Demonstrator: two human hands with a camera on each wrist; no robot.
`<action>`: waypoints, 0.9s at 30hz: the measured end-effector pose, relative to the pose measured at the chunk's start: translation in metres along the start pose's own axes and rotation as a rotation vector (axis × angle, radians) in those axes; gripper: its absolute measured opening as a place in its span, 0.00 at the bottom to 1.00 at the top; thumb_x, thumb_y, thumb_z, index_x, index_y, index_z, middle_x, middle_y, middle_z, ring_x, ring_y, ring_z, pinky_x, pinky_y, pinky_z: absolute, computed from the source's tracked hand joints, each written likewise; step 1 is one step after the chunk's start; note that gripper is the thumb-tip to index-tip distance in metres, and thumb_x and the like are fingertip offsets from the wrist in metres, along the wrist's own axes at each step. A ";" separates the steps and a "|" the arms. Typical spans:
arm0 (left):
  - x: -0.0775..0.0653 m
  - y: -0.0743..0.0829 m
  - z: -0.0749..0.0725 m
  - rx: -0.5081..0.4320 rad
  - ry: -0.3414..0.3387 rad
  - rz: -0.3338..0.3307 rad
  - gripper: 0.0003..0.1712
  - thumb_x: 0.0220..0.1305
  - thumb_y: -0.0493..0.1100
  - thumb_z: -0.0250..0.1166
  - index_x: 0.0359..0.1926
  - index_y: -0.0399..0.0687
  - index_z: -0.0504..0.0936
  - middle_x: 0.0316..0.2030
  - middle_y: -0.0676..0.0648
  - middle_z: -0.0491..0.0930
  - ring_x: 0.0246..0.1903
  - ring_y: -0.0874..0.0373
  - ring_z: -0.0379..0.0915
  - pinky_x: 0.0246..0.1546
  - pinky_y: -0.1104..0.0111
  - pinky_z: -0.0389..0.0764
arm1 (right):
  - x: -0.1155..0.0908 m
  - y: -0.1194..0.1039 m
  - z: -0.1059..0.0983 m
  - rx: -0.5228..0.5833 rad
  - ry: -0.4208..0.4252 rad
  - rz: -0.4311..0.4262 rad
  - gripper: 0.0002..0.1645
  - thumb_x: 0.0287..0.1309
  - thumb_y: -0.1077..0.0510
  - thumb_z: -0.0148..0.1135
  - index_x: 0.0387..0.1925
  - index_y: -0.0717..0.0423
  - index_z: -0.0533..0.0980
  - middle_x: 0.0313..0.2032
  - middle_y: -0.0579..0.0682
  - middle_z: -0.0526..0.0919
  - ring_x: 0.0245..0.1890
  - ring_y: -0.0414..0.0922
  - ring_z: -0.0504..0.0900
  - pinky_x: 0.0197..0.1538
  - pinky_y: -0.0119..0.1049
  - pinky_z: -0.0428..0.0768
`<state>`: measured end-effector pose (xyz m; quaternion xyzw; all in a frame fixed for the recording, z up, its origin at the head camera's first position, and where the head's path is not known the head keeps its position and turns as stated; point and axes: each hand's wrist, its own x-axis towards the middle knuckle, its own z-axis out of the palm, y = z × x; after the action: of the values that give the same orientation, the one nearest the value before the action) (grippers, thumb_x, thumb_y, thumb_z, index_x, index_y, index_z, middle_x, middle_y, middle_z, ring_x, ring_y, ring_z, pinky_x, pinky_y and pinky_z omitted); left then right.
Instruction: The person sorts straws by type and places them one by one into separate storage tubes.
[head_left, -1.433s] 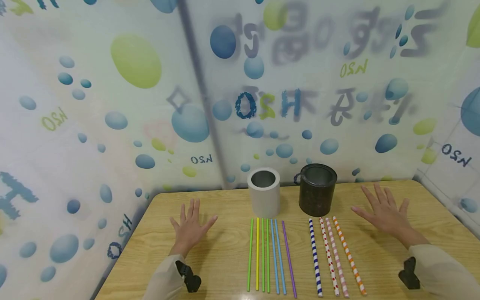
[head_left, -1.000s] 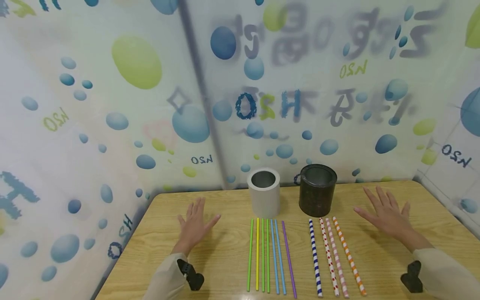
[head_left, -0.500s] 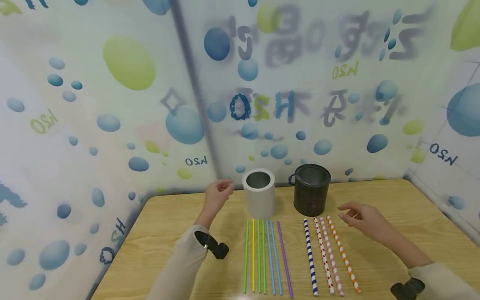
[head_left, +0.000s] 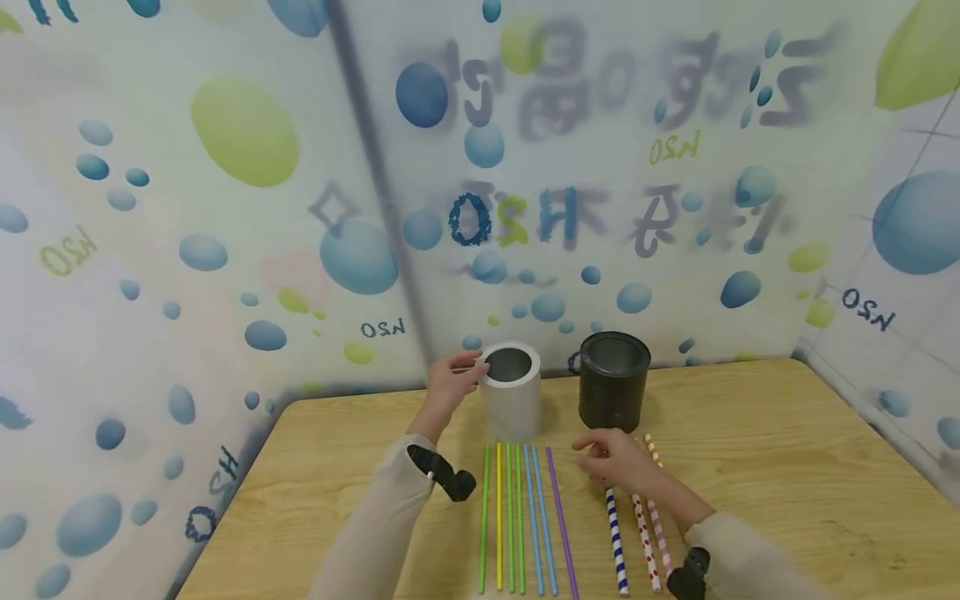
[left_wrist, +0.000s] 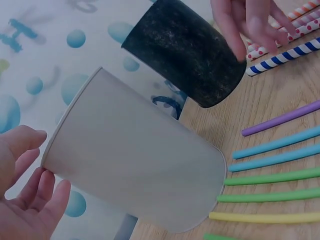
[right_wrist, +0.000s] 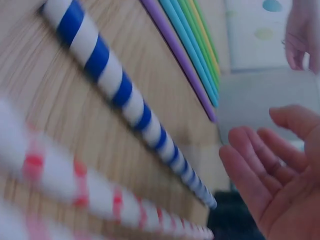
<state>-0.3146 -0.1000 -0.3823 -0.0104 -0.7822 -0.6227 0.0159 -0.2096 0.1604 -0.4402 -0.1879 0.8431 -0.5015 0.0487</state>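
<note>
At the left side of the white cup (head_left: 513, 408), my left hand (head_left: 452, 385) has its fingertips right at the rim. In the left wrist view its thumb and fingers (left_wrist: 54, 205) stand apart on either side of the rim edge. My right hand (head_left: 618, 460) hovers, fingers loosely bent and holding nothing, over the far ends of the striped straws, in front of the black cup (head_left: 613, 387). Below it lie a blue-striped straw (head_left: 616, 542), a red-dotted straw (head_left: 646, 542) and a pink-striped straw (head_left: 660, 537). The orange-striped straw (head_left: 652, 450) is mostly hidden by the right hand and arm.
Left of the striped straws, thin plain ones lie side by side: several green, a yellow straw (head_left: 498, 517), blue ones and a purple straw (head_left: 561, 525). All rest on the wooden table (head_left: 787, 467). A patterned wall (head_left: 360, 150) rises directly behind the cups.
Both hands were spread flat over the table's sides. The left moved right and up to the white cup's rim; the right moved left over the striped straws. The head view shifted slightly.
</note>
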 end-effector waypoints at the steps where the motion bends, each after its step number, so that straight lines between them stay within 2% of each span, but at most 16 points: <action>1: 0.001 -0.001 0.001 0.004 0.001 -0.005 0.20 0.55 0.39 0.66 0.50 0.39 0.78 0.45 0.41 0.75 0.42 0.50 0.73 0.39 0.64 0.78 | 0.004 0.001 0.005 -0.007 0.018 0.023 0.18 0.57 0.60 0.60 0.43 0.71 0.75 0.22 0.50 0.75 0.19 0.45 0.74 0.20 0.32 0.73; 5: 0.003 -0.002 0.003 0.004 0.016 -0.025 0.19 0.54 0.37 0.67 0.49 0.40 0.80 0.43 0.42 0.75 0.41 0.51 0.73 0.37 0.65 0.78 | 0.016 0.000 0.022 -0.046 0.107 0.118 0.15 0.53 0.61 0.62 0.41 0.69 0.77 0.19 0.46 0.72 0.15 0.39 0.68 0.17 0.32 0.69; 10: 0.003 -0.002 0.005 0.008 0.025 -0.025 0.19 0.53 0.35 0.67 0.48 0.40 0.80 0.41 0.42 0.76 0.39 0.53 0.72 0.36 0.67 0.78 | 0.025 -0.002 0.036 -0.084 0.178 0.173 0.14 0.46 0.64 0.64 0.37 0.67 0.78 0.17 0.46 0.70 0.15 0.39 0.66 0.18 0.31 0.66; 12: 0.002 -0.001 0.006 0.005 0.029 -0.023 0.19 0.53 0.35 0.67 0.48 0.39 0.80 0.41 0.42 0.75 0.39 0.54 0.71 0.36 0.67 0.78 | 0.028 -0.002 0.041 -0.075 0.194 0.200 0.13 0.44 0.64 0.65 0.35 0.67 0.77 0.16 0.46 0.71 0.15 0.39 0.66 0.18 0.31 0.66; 19: -0.001 0.000 0.008 -0.019 0.028 -0.004 0.19 0.52 0.34 0.67 0.48 0.37 0.80 0.39 0.41 0.74 0.38 0.55 0.70 0.36 0.67 0.79 | 0.033 -0.003 0.054 0.026 0.226 0.392 0.16 0.41 0.65 0.67 0.34 0.65 0.73 0.16 0.50 0.73 0.12 0.41 0.71 0.13 0.35 0.74; 22: -0.001 -0.001 0.008 -0.022 0.027 -0.002 0.19 0.53 0.34 0.66 0.48 0.37 0.80 0.40 0.41 0.74 0.38 0.55 0.69 0.36 0.67 0.79 | 0.033 -0.002 0.057 0.049 0.233 0.420 0.17 0.41 0.66 0.68 0.35 0.67 0.72 0.17 0.51 0.74 0.13 0.42 0.72 0.14 0.35 0.74; 27: -0.001 -0.001 0.006 -0.023 0.032 0.000 0.20 0.53 0.34 0.66 0.49 0.37 0.79 0.40 0.41 0.74 0.38 0.54 0.69 0.36 0.67 0.79 | 0.034 0.001 0.063 0.043 0.267 0.404 0.18 0.39 0.66 0.70 0.34 0.68 0.72 0.18 0.51 0.74 0.13 0.41 0.73 0.14 0.35 0.74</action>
<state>-0.3137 -0.0944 -0.3849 -0.0007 -0.7747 -0.6317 0.0281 -0.2244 0.0961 -0.4679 0.0534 0.8516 -0.5199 0.0401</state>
